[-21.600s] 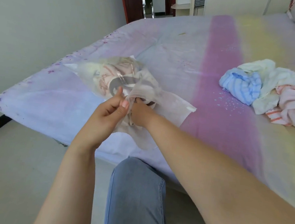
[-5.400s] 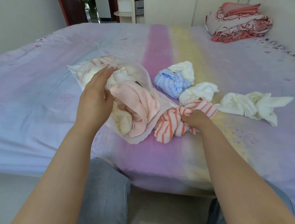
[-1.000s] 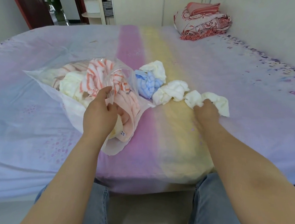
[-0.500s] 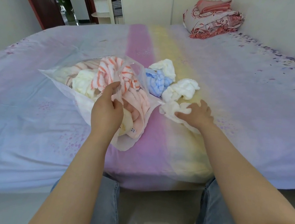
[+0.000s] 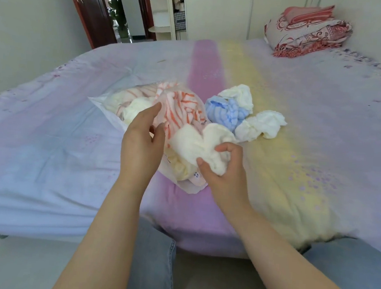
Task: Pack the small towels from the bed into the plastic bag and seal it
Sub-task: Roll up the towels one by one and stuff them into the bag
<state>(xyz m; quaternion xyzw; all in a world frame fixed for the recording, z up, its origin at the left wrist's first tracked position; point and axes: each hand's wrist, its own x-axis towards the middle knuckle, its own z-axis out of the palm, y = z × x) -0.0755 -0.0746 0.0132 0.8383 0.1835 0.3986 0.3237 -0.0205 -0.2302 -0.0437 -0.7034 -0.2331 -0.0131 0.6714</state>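
Observation:
A clear plastic bag [image 5: 101, 104] lies on the bed, its mouth toward me, stuffed with several towels, among them an orange-striped towel [image 5: 183, 111]. My right hand [image 5: 224, 170] grips a crumpled cream towel [image 5: 194, 142] right at the bag's mouth. My left hand [image 5: 142, 140] pinches the bag's upper edge with thumb and fingers and lifts it. To the right of the bag, a blue striped towel [image 5: 224, 112], a cream towel [image 5: 240, 95] behind it and a white towel [image 5: 261, 126] lie loose on the sheet.
The bed [image 5: 324, 133] has a pastel sheet with pink and yellow bands. Folded red-patterned bedding [image 5: 310, 30] sits at the far right corner. An open doorway [image 5: 118, 11] is at the back left. My knees in jeans [image 5: 153, 268] are against the bed's front edge.
My right hand has carried the cream towel leftward from the sheet to the bag's mouth. My left hand keeps holding the bag's edge open.

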